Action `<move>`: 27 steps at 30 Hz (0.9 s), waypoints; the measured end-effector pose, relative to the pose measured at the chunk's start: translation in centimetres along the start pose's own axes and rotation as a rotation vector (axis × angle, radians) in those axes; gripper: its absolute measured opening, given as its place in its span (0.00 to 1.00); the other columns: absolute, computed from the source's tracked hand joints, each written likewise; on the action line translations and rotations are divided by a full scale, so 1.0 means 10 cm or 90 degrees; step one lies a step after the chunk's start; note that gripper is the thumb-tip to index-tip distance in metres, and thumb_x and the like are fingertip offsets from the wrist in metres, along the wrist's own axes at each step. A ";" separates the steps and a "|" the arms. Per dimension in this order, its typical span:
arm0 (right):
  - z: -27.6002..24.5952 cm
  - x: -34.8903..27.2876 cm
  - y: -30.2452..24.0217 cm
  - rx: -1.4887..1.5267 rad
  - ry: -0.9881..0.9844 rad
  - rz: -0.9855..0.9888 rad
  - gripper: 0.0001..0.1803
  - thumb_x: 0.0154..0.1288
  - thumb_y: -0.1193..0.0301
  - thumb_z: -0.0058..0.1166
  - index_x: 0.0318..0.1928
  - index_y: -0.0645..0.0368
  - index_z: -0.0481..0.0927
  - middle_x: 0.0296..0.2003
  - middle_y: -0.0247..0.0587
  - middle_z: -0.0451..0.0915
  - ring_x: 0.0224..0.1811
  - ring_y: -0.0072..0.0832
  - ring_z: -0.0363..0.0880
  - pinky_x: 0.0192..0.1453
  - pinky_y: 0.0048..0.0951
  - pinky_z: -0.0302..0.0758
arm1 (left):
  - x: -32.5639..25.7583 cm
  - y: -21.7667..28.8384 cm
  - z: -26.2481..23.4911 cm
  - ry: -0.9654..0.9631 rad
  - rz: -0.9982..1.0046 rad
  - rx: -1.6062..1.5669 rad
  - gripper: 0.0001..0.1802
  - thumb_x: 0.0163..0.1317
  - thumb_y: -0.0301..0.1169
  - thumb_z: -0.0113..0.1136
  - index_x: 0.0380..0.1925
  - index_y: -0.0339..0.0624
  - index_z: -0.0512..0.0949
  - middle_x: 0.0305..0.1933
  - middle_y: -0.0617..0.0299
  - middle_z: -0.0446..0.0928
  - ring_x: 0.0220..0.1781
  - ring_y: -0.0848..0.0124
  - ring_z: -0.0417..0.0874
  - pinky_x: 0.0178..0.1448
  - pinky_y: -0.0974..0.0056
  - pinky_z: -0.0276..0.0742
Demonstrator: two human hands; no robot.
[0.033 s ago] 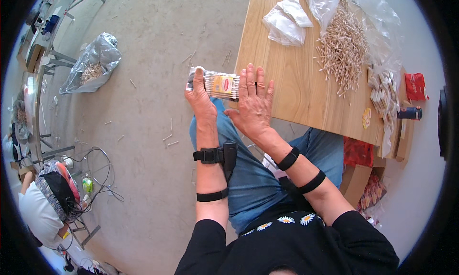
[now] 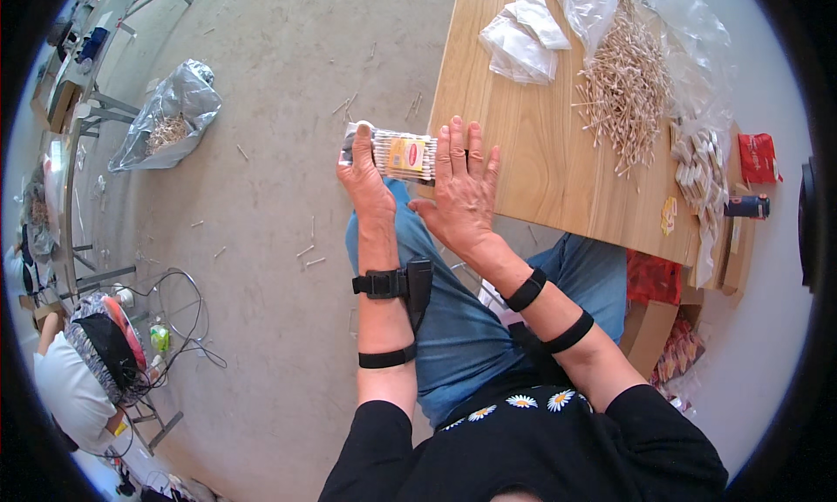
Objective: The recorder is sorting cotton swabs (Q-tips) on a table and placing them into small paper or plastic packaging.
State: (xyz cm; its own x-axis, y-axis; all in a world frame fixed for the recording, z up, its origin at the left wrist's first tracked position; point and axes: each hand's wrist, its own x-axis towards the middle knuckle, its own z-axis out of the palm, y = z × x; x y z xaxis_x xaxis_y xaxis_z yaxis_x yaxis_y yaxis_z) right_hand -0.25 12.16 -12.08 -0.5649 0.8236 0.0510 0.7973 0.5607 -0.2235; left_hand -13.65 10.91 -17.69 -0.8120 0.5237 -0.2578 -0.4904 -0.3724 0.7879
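A clear pack of cotton swabs (image 2: 403,157) with an orange-yellow label lies level beyond my knees, by the table's left edge. Wrapped round its left end, my left hand (image 2: 370,188) grips it with the thumb on top. My right hand (image 2: 464,192) is stretched flat, fingers extended, against the pack's right end, over the table corner. Its palm side is hidden. To the right, a large heap of loose cotton swabs (image 2: 626,88) spills from a clear plastic bag (image 2: 697,31) on the wooden table (image 2: 532,144).
Flat clear bags (image 2: 521,50) lie at the table's far left. Filled swab packs (image 2: 697,166) and a red packet (image 2: 759,158) are at the right. On the floor stands a plastic bag of swabs (image 2: 174,109), with stray swabs around. A person (image 2: 83,375) is at the lower left.
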 end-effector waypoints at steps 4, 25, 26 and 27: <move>-0.01 0.01 -0.03 -0.003 -0.005 0.001 0.67 0.39 0.48 0.76 0.75 0.63 0.54 0.79 0.48 0.46 0.82 0.48 0.37 0.80 0.64 0.37 | -0.02 0.01 0.01 0.007 0.002 0.017 0.11 0.66 0.36 0.67 0.36 0.41 0.79 0.35 0.66 0.81 0.34 0.75 0.83 0.38 0.66 0.83; -0.03 0.13 -0.02 0.018 -0.038 -0.053 0.69 0.40 0.51 0.77 0.77 0.64 0.48 0.79 0.49 0.45 0.83 0.48 0.35 0.79 0.65 0.35 | -0.02 0.03 -0.01 -0.004 0.052 0.082 0.12 0.68 0.38 0.66 0.35 0.40 0.80 0.34 0.67 0.81 0.34 0.78 0.81 0.38 0.68 0.81; -0.03 0.12 -0.02 0.028 -0.027 -0.056 0.69 0.40 0.52 0.77 0.77 0.65 0.48 0.79 0.50 0.44 0.83 0.48 0.35 0.79 0.64 0.35 | -0.02 0.03 -0.02 -0.003 0.052 0.088 0.12 0.68 0.38 0.66 0.35 0.40 0.80 0.34 0.67 0.80 0.34 0.78 0.81 0.38 0.68 0.80; -0.01 0.11 -0.01 0.036 -0.016 -0.057 0.69 0.40 0.52 0.77 0.77 0.65 0.48 0.79 0.50 0.44 0.83 0.47 0.35 0.80 0.63 0.34 | -0.03 0.04 -0.01 -0.003 0.051 0.087 0.12 0.68 0.38 0.66 0.35 0.40 0.80 0.34 0.67 0.80 0.34 0.78 0.81 0.38 0.68 0.80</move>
State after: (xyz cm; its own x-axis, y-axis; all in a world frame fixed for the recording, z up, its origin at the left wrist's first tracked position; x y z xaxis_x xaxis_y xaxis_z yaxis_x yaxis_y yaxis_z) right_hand -0.92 13.02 -11.92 -0.6387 0.7679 0.0491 0.7308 0.6253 -0.2738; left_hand -13.64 10.52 -17.38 -0.8448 0.5008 -0.1886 -0.3762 -0.3053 0.8748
